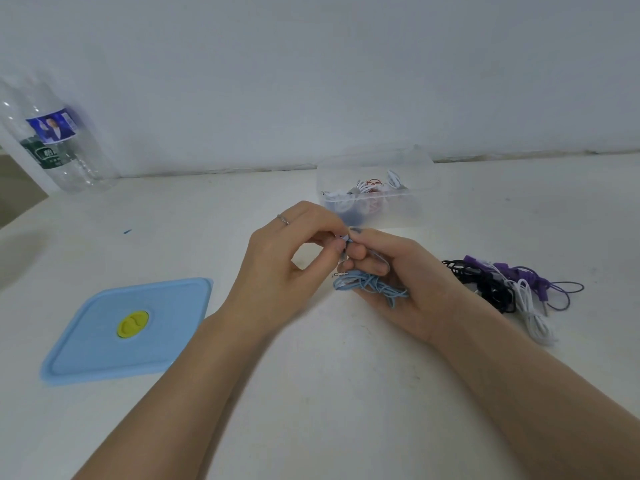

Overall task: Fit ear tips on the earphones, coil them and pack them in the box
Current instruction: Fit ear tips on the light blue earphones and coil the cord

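Blue earphones (370,285) bunched in the right hand (408,285).
Left hand (294,258) pinches something tiny at the fingertips, hidden; both grips closed.

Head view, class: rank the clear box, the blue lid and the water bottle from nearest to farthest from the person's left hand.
Measured from the left hand:
1. Clear box, just beyond the fingertips, right of the hand.
2. Blue lid, flat on the table to the near left.
3. Water bottle, far left, by the wall.
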Action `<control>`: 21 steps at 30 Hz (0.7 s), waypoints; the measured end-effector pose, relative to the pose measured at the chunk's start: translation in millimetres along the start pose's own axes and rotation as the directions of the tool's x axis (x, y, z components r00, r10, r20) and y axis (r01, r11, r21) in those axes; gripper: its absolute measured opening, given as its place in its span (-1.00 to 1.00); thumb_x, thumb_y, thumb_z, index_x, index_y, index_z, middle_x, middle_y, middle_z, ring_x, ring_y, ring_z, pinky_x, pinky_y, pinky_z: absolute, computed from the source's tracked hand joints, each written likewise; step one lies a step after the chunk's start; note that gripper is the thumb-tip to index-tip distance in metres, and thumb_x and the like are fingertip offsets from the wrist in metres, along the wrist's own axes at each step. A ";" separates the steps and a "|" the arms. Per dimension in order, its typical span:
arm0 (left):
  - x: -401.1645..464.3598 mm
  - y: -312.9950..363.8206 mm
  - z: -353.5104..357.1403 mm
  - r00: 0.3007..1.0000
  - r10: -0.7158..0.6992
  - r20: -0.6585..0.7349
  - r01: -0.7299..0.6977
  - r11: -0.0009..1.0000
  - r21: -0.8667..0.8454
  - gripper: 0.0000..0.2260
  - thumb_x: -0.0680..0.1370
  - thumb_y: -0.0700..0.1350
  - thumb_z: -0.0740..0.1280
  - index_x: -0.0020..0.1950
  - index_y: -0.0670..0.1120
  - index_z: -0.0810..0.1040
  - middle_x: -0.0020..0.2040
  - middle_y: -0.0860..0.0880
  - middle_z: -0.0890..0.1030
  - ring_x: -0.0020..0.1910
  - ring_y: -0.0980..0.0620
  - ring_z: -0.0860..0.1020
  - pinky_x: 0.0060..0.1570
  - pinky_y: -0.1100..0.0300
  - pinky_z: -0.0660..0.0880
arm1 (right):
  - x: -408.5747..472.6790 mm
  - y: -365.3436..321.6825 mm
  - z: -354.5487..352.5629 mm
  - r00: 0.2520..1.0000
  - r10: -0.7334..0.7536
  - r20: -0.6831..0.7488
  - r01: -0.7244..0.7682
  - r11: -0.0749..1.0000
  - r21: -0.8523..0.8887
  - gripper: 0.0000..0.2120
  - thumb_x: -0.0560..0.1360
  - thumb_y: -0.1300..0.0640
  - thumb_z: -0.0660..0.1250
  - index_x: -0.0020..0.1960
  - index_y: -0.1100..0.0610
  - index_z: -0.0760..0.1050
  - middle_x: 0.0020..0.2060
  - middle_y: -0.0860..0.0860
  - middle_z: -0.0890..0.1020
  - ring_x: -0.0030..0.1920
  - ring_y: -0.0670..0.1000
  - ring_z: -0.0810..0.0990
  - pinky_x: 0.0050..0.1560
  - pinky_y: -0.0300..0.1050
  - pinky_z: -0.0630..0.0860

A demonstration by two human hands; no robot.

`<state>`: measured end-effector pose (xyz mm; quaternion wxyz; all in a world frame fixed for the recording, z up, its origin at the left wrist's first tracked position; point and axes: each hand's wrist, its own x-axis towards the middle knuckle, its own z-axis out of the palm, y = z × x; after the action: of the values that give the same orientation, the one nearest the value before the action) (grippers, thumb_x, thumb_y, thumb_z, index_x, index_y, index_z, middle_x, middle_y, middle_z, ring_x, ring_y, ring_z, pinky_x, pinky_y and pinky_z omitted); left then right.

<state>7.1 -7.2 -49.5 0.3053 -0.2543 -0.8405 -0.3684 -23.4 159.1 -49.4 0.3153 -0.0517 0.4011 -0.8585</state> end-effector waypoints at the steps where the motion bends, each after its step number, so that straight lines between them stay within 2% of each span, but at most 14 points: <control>1: -0.3 0.3 -0.2 1.000 -0.018 -0.007 0.017 1.000 -0.024 -0.91 0.56 -0.40 0.39 0.00 -0.26 0.64 -0.07 -0.09 0.63 -0.09 -0.01 0.65 -0.04 -0.01 0.61 | -0.2 0.1 0.1 1.000 -0.001 0.000 0.001 1.000 -0.016 -0.71 0.60 0.21 0.24 -0.30 0.19 0.45 -0.49 0.00 0.28 -0.46 -0.09 0.41 -0.04 -0.21 0.49; 7: -2.7 1.5 0.8 0.995 -0.101 -0.025 0.099 0.991 -0.086 -0.95 0.59 -0.28 0.37 0.03 -0.23 0.60 -0.08 -0.05 0.65 -0.07 0.01 0.69 0.02 -0.02 0.63 | -0.9 -0.9 1.1 1.000 0.001 0.005 -0.001 1.000 0.003 -0.75 0.61 0.22 0.23 -0.25 0.20 0.47 -0.48 -0.01 0.33 -0.47 -0.11 0.35 -0.08 -0.22 0.52; 10: -1.4 0.5 0.3 0.995 -0.104 -0.006 0.103 0.989 -0.109 -0.95 0.60 -0.29 0.35 0.03 -0.24 0.60 -0.07 -0.09 0.63 -0.06 -0.04 0.68 0.01 -0.05 0.62 | -0.2 -0.9 1.1 1.000 0.006 0.009 -0.006 1.000 -0.008 -0.77 0.61 0.22 0.24 -0.22 0.19 0.46 -0.47 -0.01 0.33 -0.47 -0.11 0.38 -0.09 -0.23 0.53; 13: -0.9 1.4 1.4 0.990 -0.138 0.025 0.140 0.969 -0.205 -0.95 0.59 -0.36 0.35 0.00 -0.24 0.57 -0.07 -0.12 0.60 -0.07 -0.10 0.66 0.02 -0.05 0.60 | -0.1 -0.8 -0.2 1.000 0.001 0.007 -0.001 1.000 -0.007 -0.75 0.60 0.21 0.24 -0.26 0.19 0.45 -0.48 -0.01 0.29 -0.46 -0.10 0.38 -0.05 -0.24 0.53; 17: 0.1 2.0 2.8 0.967 -0.247 0.059 0.250 0.884 -0.396 -0.90 0.55 -0.38 0.37 -0.06 -0.20 0.55 -0.08 -0.15 0.62 -0.06 -0.11 0.65 0.04 0.07 0.54 | 0.5 -0.9 -0.6 0.999 -0.019 0.031 0.019 1.000 -0.016 -0.73 0.60 0.22 0.23 -0.27 0.19 0.47 -0.51 -0.02 0.33 -0.41 -0.08 0.34 -0.08 -0.26 0.55; 21: 2.0 2.3 2.4 0.912 -0.400 0.092 0.385 0.754 -0.533 -0.92 0.48 -0.31 0.41 -0.12 -0.17 0.55 -0.21 -0.02 0.68 -0.15 0.03 0.64 -0.02 0.19 0.54 | 0.1 -0.3 -0.2 0.998 -0.029 0.052 0.033 0.996 -0.078 -0.71 0.60 0.21 0.22 -0.31 0.18 0.46 -0.54 -0.02 0.29 -0.33 -0.03 0.38 -0.11 -0.26 0.56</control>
<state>6.5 -3.5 -48.3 0.1486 -0.1429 -0.7324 -0.6489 -23.6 159.3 -49.3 0.3097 -0.0920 0.4256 -0.8452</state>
